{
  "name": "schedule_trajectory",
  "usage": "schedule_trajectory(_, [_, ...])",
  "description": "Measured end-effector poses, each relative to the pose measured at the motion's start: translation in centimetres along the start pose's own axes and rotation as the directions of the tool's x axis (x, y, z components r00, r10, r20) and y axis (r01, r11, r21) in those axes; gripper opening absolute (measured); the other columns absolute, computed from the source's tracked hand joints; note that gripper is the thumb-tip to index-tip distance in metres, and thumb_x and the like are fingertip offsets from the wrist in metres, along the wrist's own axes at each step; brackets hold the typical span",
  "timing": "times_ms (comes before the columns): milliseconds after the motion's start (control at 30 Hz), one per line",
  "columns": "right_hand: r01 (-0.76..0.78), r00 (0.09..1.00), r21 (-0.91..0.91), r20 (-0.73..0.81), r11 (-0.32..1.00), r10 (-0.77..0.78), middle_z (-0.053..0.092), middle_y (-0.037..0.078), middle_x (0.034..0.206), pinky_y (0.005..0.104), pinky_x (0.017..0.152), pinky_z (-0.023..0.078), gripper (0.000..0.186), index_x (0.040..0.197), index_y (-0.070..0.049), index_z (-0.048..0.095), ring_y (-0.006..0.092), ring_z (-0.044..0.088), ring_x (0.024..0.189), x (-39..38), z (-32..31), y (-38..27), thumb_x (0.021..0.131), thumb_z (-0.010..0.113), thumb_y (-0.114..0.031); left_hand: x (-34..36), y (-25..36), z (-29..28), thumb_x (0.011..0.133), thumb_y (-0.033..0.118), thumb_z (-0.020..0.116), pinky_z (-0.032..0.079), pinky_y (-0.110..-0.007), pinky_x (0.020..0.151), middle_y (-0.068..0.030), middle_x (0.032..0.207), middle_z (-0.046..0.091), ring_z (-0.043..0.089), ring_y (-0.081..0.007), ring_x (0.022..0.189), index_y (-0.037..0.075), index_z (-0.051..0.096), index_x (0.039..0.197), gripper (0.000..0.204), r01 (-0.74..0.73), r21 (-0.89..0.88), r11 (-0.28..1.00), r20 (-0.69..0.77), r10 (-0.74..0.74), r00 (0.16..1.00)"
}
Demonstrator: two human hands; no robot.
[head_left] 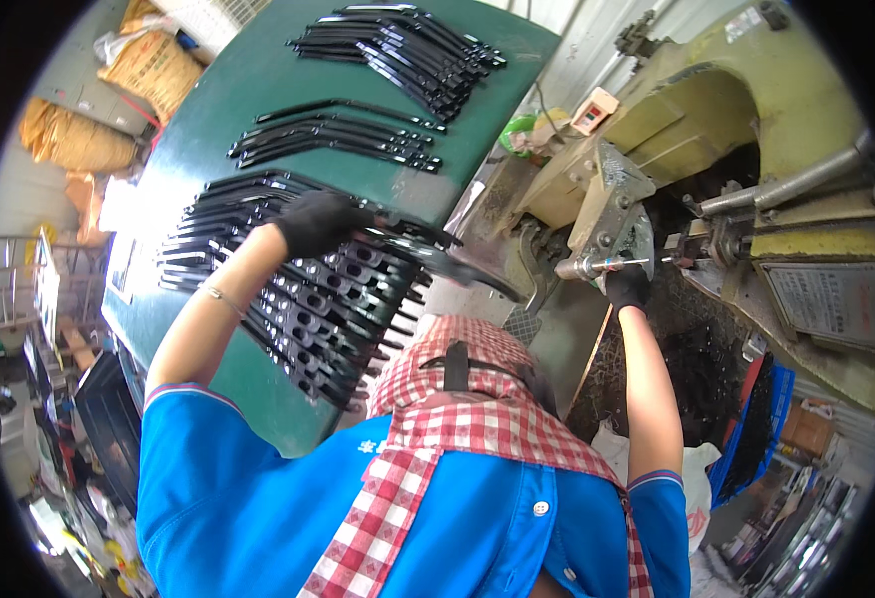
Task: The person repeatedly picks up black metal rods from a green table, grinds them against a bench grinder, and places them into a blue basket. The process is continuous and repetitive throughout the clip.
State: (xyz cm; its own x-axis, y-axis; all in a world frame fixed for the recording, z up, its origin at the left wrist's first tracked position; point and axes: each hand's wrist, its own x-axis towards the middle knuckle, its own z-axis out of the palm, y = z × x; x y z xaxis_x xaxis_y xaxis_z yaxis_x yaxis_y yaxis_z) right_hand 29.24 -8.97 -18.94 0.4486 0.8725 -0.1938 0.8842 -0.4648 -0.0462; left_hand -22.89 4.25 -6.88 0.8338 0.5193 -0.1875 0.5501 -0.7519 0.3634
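My left hand (323, 224), in a black glove, is closed around a glossy black metal bar (432, 257). The bar is smeared by motion and reaches off the table's right edge. Below that hand lies a dense row of black bars with round holes (323, 309). At the machine, my right hand (629, 286), also black-gloved, is curled just under a thin metal pin (622, 264) beside a silver cylinder (575, 269). Its fingertips are partly hidden, so what they pinch, if anything, does not show.
On the green table (198, 130) lie two more groups of bent black bars (338, 140), (407, 50). A yellow-green machine (806, 80) stands at right, with a switch box (594, 111) and a pedal (523, 324). Woven sacks (153, 70) stand at far left.
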Motion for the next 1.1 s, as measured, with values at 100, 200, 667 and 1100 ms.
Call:
schedule_trajectory(100, [0.034,0.996,0.051,-0.088,0.998,-0.030,0.068,0.018,0.090,0.0474,0.073,0.052,0.028,0.094,-0.011,0.068,0.0392,0.066,0.088,1.1,2.2,1.2,0.081,0.060,-0.035,-7.3,-3.9,2.0,0.080,0.013,0.066,0.053,-0.039,0.073,-0.0074,0.102,0.066,0.065,-0.0296,0.087,0.019,0.070,0.110,0.030,0.235,0.107,0.966,0.030,-0.239,0.971])
schedule_trajectory(200, [0.040,0.988,0.403,-0.150,0.914,0.023,0.066,0.012,0.082,0.0409,0.068,0.050,0.023,0.096,-0.009,0.064,0.0325,0.063,0.076,1.4,2.6,2.3,0.085,0.062,-0.029,-11.4,-3.3,2.5,0.082,0.013,0.057,0.051,-0.038,0.081,-0.0082,0.105,0.065,0.063,-0.0290,0.099,0.014,0.070,0.104,0.025,0.481,-0.064,0.874,-0.100,-0.485,0.869])
schedule_trajectory(667, [0.187,0.982,0.955,-0.188,0.231,-0.019,0.070,0.007,0.101,0.0273,0.078,0.052,0.024,0.102,0.002,0.068,0.0122,0.066,0.082,-9.2,-13.8,-5.2,0.092,0.066,-0.020,4.3,-8.3,2.0,0.083,0.023,0.065,0.050,-0.045,0.085,-0.0103,0.120,0.059,0.060,-0.0351,0.104,0.018,0.061,0.117,0.034,0.493,0.009,0.870,-0.447,-0.437,0.781])
schedule_trajectory(1100, [-0.032,0.976,0.122,-0.211,0.992,0.057,0.054,0.013,0.127,0.0446,0.094,0.045,0.039,0.113,-0.017,0.064,0.0298,0.053,0.116,-11.0,-0.1,15.2,0.074,0.065,-0.007,6.3,-11.5,1.6,0.088,0.014,0.055,0.051,-0.044,0.076,-0.0070,0.107,0.063,0.061,-0.0317,0.100,0.018,0.060,0.110,0.023,0.467,0.242,0.850,-0.440,-0.333,0.834])
